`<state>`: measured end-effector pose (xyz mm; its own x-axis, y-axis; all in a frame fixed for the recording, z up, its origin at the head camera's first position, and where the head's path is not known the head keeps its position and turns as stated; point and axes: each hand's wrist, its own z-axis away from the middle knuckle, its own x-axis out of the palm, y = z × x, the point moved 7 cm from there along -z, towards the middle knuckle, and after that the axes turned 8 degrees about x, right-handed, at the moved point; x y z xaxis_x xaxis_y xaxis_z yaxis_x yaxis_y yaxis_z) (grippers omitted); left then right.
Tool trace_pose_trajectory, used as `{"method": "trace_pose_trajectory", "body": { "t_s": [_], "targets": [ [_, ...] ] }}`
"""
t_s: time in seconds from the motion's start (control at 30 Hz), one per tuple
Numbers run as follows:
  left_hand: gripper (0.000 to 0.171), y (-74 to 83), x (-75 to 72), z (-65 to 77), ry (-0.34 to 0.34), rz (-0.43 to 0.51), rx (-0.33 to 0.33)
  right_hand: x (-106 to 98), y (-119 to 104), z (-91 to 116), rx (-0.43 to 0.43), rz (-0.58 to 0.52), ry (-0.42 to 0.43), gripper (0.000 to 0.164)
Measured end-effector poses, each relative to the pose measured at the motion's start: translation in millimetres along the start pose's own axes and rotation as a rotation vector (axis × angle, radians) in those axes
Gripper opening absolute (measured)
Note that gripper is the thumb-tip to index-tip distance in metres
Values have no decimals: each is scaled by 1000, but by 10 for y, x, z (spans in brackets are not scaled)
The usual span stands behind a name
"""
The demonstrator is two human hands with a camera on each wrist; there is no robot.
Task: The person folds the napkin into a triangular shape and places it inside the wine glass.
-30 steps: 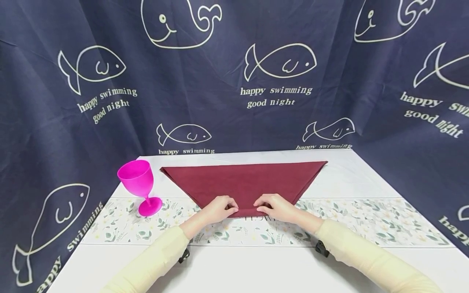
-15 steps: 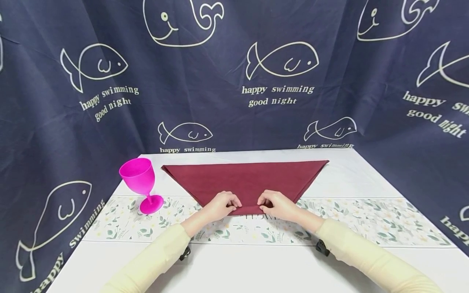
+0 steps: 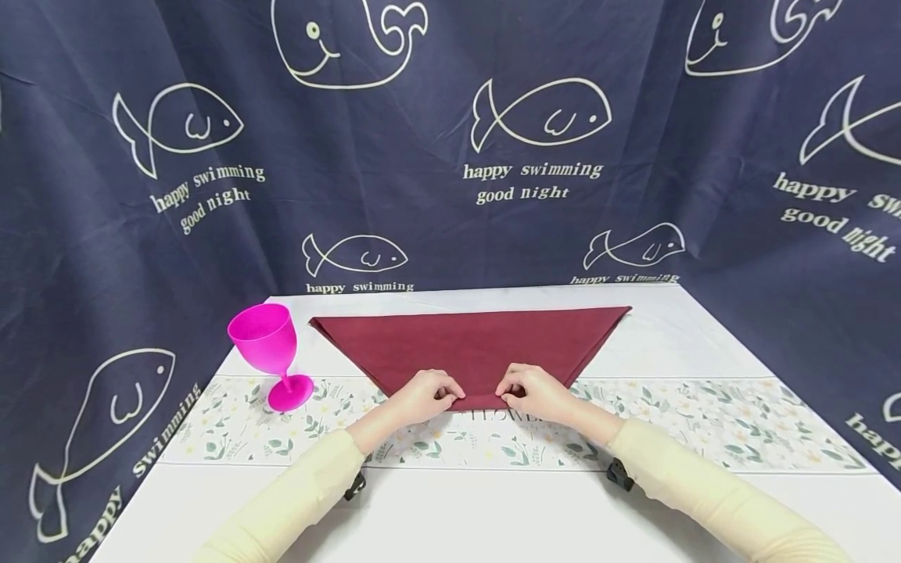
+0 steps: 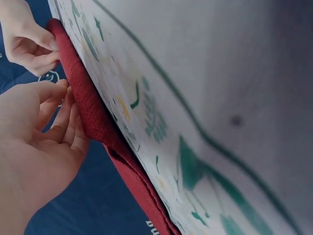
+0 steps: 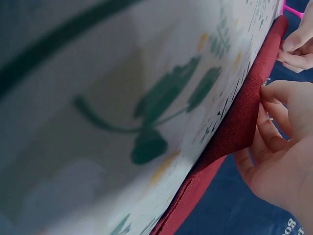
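A dark red cloth napkin (image 3: 470,344) lies folded on the table, its long straight edge at the far side and its sides narrowing toward me. My left hand (image 3: 425,395) pinches the short near edge between thumb and fingers. A little to the right, my right hand (image 3: 535,393) pinches the same edge, with a short stretch of cloth between the two. In the left wrist view, a thick rolled or folded band (image 4: 80,83) runs along that edge under the fingertips. The right wrist view shows the napkin's layered side (image 5: 195,193) slanting away beyond the hand.
A bright pink plastic goblet (image 3: 267,344) stands upright left of the napkin. The white table (image 3: 486,516) carries a floral printed strip (image 3: 704,422) with lettering just in front of the napkin. A navy curtain with fish drawings (image 3: 422,141) encloses the back and sides.
The napkin's near edge has shifted slightly away from me, and more of the printed lettering shows in front of it. Both hands have kept their grip and moved slightly with it.
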<state>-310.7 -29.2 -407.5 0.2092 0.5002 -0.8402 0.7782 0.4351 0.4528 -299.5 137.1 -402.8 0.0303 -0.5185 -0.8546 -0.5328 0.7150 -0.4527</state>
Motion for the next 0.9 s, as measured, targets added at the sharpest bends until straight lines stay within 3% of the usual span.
{"method": "trace_pose_trajectory", "body": {
  "t_s": [0.2, 0.53, 0.9],
  "targets": [
    [16, 6, 5, 14, -20, 10, -3, 14, 14, -10, 10, 21, -16, 9],
    [25, -12, 26, 13, -68, -23, -34, 27, -9, 1, -50, 61, -2, 19],
    [23, -19, 29, 28, -67, -64, -59, 41, -1, 0, -1, 98, -33, 22]
  ]
}}
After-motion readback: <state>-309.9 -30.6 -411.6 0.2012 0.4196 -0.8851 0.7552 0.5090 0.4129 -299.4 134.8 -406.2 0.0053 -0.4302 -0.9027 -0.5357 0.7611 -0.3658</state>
